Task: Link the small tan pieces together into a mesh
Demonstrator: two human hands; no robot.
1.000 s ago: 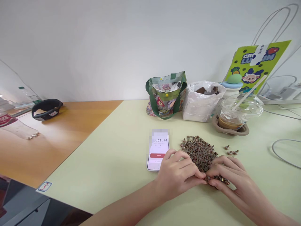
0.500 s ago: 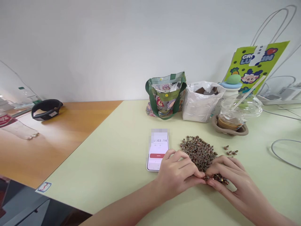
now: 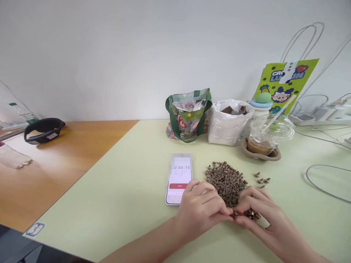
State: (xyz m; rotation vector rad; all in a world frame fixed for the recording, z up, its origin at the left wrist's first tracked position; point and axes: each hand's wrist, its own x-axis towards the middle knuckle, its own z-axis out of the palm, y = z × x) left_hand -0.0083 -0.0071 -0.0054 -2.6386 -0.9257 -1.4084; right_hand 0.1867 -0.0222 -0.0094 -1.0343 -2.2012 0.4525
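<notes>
A heap of small brownish metal screws (image 3: 226, 182) lies on the pale green table (image 3: 117, 190). At its near edge my left hand (image 3: 201, 206) is closed in a pinch, thumb against forefinger. Facing it, my right hand (image 3: 267, 212) pinches too, and the fingertips of both hands meet. A small screw (image 3: 235, 214) shows between them, mostly covered by the fingers. Under the arch of my right hand sit more screws (image 3: 251, 214), partly hidden. Several loose screws (image 3: 261, 180) lie to the right of the heap.
Left of the heap lies a phone (image 3: 179, 182) showing a running timer. Behind stand a green-handled bag (image 3: 188, 117), a white plastic bag (image 3: 227, 126) and a drink cup (image 3: 263, 140) in a brown holder. A cable (image 3: 315, 184) curves at right; a black headband-like device (image 3: 44, 131) lies far left.
The whole view has shifted slightly, so things appear further left and a little lower. The phone timer went from 03:14 to 03:15. Both hands keep their pinch at the heap's near edge.
</notes>
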